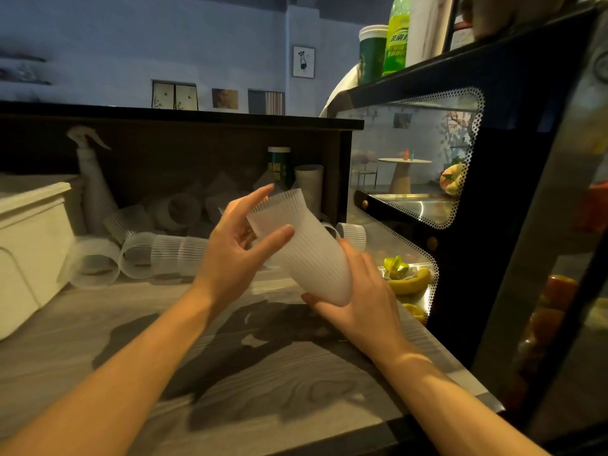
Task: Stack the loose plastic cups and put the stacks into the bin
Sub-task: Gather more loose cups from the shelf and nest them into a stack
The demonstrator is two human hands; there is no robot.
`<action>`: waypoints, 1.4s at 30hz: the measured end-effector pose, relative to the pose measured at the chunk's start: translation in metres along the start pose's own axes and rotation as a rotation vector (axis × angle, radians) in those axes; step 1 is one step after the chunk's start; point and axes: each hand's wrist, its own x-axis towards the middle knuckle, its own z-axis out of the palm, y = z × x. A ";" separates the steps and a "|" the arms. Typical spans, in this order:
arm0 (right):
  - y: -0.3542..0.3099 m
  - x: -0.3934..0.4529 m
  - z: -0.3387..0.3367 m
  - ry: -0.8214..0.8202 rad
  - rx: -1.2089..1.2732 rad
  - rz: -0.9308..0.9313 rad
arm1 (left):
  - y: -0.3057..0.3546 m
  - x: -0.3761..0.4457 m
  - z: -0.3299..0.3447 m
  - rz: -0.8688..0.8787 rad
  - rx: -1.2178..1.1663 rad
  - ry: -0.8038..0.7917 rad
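Cup stack [304, 255] gripped between both hands [358, 301].

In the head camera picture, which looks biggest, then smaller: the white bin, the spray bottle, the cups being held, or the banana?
1. White plastic bin, though it is cut off at the edge.
2. Stack of ribbed clear plastic cups held in both hands; nearness enlarges it.
3. White spray bottle.
4. Yellow banana.

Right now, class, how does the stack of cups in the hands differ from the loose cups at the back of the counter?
The stack of cups is held off the counter, tilted, by the left hand and right hand; the loose cups lie on their sides on the counter. The stack is nested; the loose cups are mostly separate. All are ribbed, translucent plastic.
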 end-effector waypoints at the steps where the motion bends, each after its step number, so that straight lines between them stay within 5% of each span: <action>1: 0.000 0.000 0.000 -0.001 0.007 0.001 | 0.000 0.000 0.000 0.010 0.011 -0.004; 11: -0.001 0.001 -0.006 0.046 0.197 0.120 | 0.000 -0.012 0.029 -0.004 0.089 -0.132; 16: 0.002 0.004 -0.011 0.156 0.372 0.334 | -0.010 -0.004 0.012 -0.071 0.084 0.009; 21: 0.014 0.005 -0.016 0.233 0.382 0.435 | -0.045 0.002 -0.029 -0.087 0.505 0.170; 32: 0.004 0.002 -0.012 0.105 0.270 0.321 | -0.109 0.011 -0.088 -0.319 1.387 -0.183; 42: 0.003 0.002 -0.011 0.090 0.249 0.304 | -0.105 0.010 -0.089 -0.136 1.209 0.045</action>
